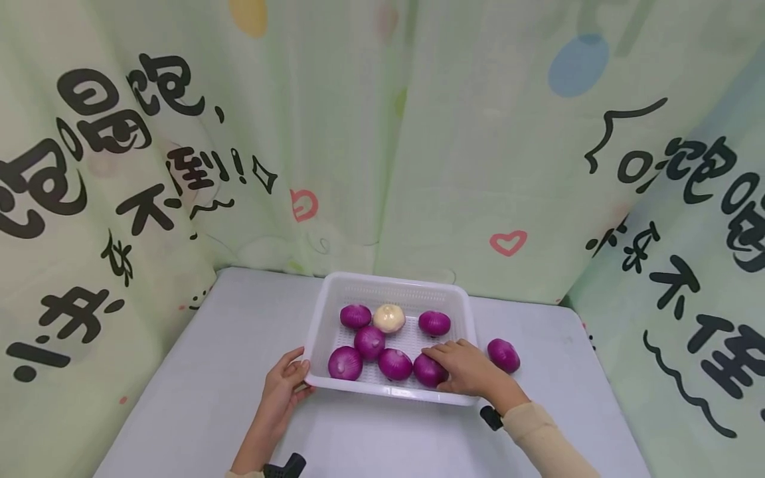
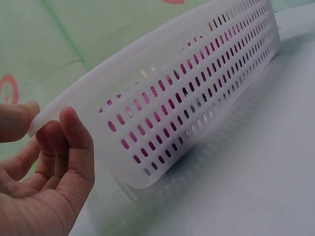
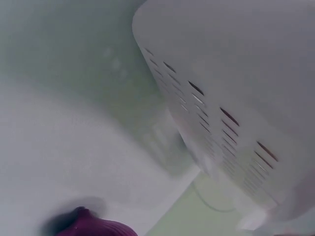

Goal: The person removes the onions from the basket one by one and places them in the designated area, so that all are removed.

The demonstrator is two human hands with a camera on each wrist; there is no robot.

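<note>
A white plastic basket (image 1: 394,392) with slotted walls holds several purple onions and one pale onion (image 1: 389,318). My left hand (image 1: 283,388) pinches the basket's rim at the front left corner. In the left wrist view, the thumb (image 2: 17,122) lies over the rim and the bent fingers are beneath it. My right hand (image 1: 469,366) reaches over the right wall, its fingers curled round a purple onion (image 1: 429,372) in the front right corner. The right wrist view shows the basket's outer wall (image 3: 236,98); the right hand's grip is hidden there.
One purple onion (image 1: 503,355) lies on the white table (image 1: 239,332) just right of the basket, below the right forearm. A pale green curtain (image 1: 442,166) with printed characters hangs behind the table and along both sides.
</note>
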